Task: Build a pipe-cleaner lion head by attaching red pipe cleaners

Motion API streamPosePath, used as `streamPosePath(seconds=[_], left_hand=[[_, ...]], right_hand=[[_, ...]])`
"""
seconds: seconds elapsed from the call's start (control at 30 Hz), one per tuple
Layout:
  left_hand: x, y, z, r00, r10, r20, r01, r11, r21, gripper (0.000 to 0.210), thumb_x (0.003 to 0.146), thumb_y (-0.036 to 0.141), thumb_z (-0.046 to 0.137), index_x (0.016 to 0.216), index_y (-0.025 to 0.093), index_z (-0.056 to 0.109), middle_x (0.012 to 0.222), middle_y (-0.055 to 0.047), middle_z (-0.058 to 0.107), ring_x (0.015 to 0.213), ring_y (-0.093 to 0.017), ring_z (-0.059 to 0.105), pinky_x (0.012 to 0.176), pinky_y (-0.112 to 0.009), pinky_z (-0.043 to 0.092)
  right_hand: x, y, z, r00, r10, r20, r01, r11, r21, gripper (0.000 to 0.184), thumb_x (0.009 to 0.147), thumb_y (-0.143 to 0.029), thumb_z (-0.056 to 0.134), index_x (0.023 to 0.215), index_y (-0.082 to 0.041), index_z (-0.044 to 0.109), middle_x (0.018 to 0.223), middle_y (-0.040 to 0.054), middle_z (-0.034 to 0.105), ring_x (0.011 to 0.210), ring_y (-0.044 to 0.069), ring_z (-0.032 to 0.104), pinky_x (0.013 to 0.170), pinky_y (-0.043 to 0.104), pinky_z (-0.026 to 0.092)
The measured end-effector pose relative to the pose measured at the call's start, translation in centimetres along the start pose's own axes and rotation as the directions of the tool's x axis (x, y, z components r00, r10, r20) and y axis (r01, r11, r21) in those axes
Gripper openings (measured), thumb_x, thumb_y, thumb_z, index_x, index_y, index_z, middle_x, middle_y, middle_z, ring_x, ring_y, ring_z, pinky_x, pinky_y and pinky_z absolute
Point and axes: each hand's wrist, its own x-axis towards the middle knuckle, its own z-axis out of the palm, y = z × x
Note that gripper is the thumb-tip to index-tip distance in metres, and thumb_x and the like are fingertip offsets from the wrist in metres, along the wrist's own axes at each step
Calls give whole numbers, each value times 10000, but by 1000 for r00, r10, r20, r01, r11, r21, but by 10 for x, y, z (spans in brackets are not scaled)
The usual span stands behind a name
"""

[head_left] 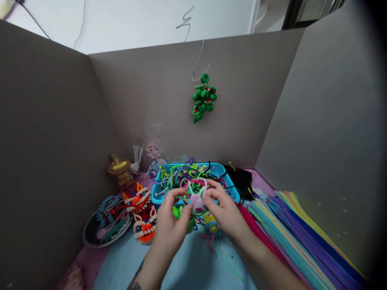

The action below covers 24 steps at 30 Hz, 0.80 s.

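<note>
Between my hands, in front of the blue tray, is a small pipe-cleaner piece (197, 200) with a pale pink middle and looped pink, white and green strands. My left hand (173, 217) pinches its left side between thumb and fingers. On its right side, the thumb and fingertips of my right hand (220, 205) close on it. Just below lie a green pipe-cleaner figure (191, 221), partly hidden by my left hand, and a yellow and blue one (211, 225).
A blue tray (157, 198) holds tangled pipe-cleaner scraps. Orange and cream pipe-cleaner figures (145, 227), a round dish (90, 237) and a lidded brown cup (121, 171) stand left. Long coloured pipe cleaners (290, 229) lie right. A green ornament (204, 96) hangs at the back panel.
</note>
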Motion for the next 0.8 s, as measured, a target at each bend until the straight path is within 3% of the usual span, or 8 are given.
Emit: streamPosePath(seconds=[0.07, 0.13, 0.27, 0.4, 0.5, 0.6, 0.7, 0.8], left_hand=[[0, -1, 1, 996, 45, -83, -40, 997, 66, 159, 765, 240, 658, 917, 212, 622, 927, -53, 672, 913, -219, 627, 847, -326, 460], [-1, 1, 2, 999, 23, -38, -20, 998, 67, 194, 776, 246, 648, 966, 211, 630, 875, -46, 695, 836, -208, 647, 778, -310, 481], [-3, 6, 5, 998, -36, 55, 34, 999, 25, 395, 793, 263, 646, 1182, 223, 594, 984, -64, 726, 884, -207, 669, 785, -298, 496], [-4, 6, 7, 997, -53, 60, 54, 998, -17, 259, 791, 264, 646, 1041, 214, 694, 1017, -65, 731, 869, -199, 668, 800, -292, 501], [-2, 4, 6, 993, -118, 30, 120, 991, -61, 236, 760, 261, 674, 983, 195, 719, 892, -53, 738, 803, -187, 660, 761, -281, 505], [1, 4, 3, 980, -197, 30, 199, 967, -159, 280, 735, 281, 702, 997, 185, 717, 829, -46, 725, 766, -175, 649, 712, -265, 503], [4, 5, 1, 957, -264, 122, 288, 915, -283, 332, 707, 296, 735, 1017, 177, 711, 781, -36, 720, 710, -155, 643, 667, -247, 502], [4, 6, 1, 932, -304, 196, 357, 862, -360, 353, 681, 294, 762, 1007, 166, 714, 755, -34, 721, 676, -143, 641, 650, -242, 504]], right_hand=[[1, 2, 0, 996, -15, -88, 16, 1000, 17, 324, 823, -446, 562, 626, -189, 577, 1286, 133, 482, 1219, 304, 458, 1047, 475, 286], [0, 2, 0, 993, -26, -112, 30, 999, 36, 347, 837, -481, 546, 647, -193, 582, 1280, 128, 491, 1209, 289, 471, 1046, 451, 301], [-2, -3, 0, 999, -49, -14, 49, 998, 47, 353, 863, -489, 520, 689, -194, 608, 1263, 113, 506, 1212, 252, 478, 1037, 393, 331], [-3, -3, 3, 997, -55, 52, 54, 998, 28, 306, 861, -425, 539, 683, -187, 613, 1212, 108, 525, 1161, 250, 510, 1017, 403, 357], [-2, 1, 1, 996, -89, -13, 89, 996, 9, 188, 834, -360, 563, 766, -193, 617, 1068, 93, 573, 1044, 239, 563, 917, 385, 434], [0, 4, -4, 978, -185, -93, 178, 981, -74, 118, 845, -252, 531, 918, -212, 616, 918, 52, 601, 888, 203, 589, 801, 339, 468], [2, 5, -11, 943, -313, -112, 283, 932, -227, 187, 845, -168, 505, 967, -225, 635, 926, 53, 609, 868, 199, 589, 781, 329, 468], [5, 5, -16, 927, -365, -89, 323, 895, -307, 227, 839, -140, 485, 979, -222, 644, 921, 58, 621, 861, 204, 604, 763, 326, 480]])
